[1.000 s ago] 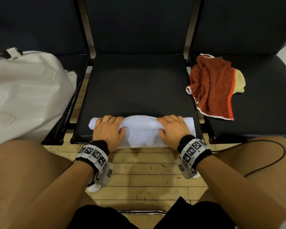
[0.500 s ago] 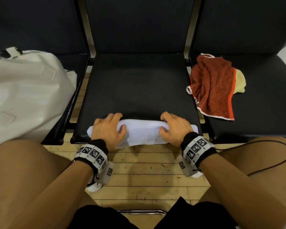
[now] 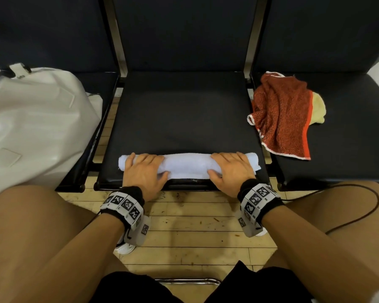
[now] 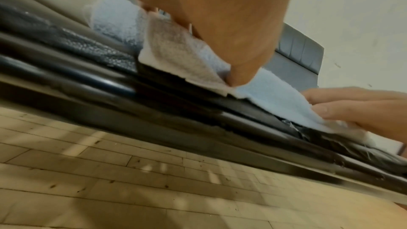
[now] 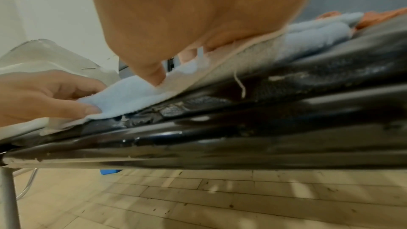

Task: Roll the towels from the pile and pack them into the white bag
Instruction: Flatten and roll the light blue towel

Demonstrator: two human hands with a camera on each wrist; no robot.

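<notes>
Pale blue towel [image 3: 187,165], rolled into a tube, lies at front edge of middle seat [image 3: 184,119], long axis running left-right along that edge. Left hand [image 3: 143,172] & right hand [image 3: 230,172] rest on top near each end, fingers laid flat over the roll, thumbs at its near side. White bag [image 3: 31,127] on left seat; red towel [image 3: 280,117] over a yellow one [image 3: 318,108] on right seat.

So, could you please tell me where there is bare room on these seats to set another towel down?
Middle seat: bare from the backrest to the white towel at its front edge. Right seat: bare beside the red towel. Left seat: crowded by the white bag.
</notes>
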